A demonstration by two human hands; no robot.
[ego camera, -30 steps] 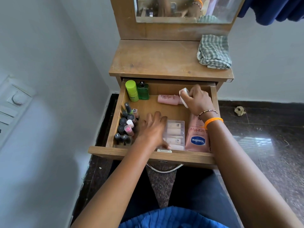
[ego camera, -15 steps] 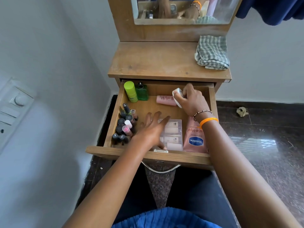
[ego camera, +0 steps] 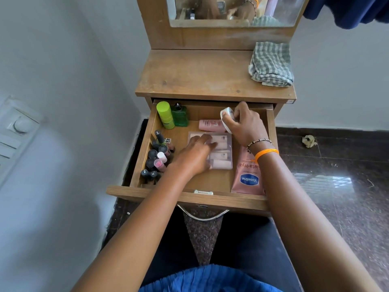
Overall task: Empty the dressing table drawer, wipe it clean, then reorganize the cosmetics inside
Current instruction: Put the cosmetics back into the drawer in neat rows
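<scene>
The wooden drawer [ego camera: 185,196] is pulled out. Inside, my left hand [ego camera: 194,154] lies with straight fingers on a clear plastic case [ego camera: 222,153] of pale tubes at the middle. My right hand [ego camera: 242,124] grips a small white jar [ego camera: 225,114] at the back right, beside a pink tube [ego camera: 209,124] lying flat. A pink Vaseline pouch [ego camera: 248,175] lies along the right side under my right wrist. Several nail polish bottles [ego camera: 157,159] stand at the left. A lime green bottle [ego camera: 165,114] and a green glass bottle [ego camera: 180,115] stand at the back left.
A checked cloth [ego camera: 270,64] lies folded at the back right of the dressing table top [ego camera: 200,74], below a mirror [ego camera: 231,11]. A white wall [ego camera: 63,102] runs close on the left. Dark polished floor [ego camera: 336,175] with a crumpled scrap [ego camera: 309,141] lies to the right.
My left hand has slid the clear case away from the drawer's front toward the middle. My right hand has stayed at the back right with the white jar.
</scene>
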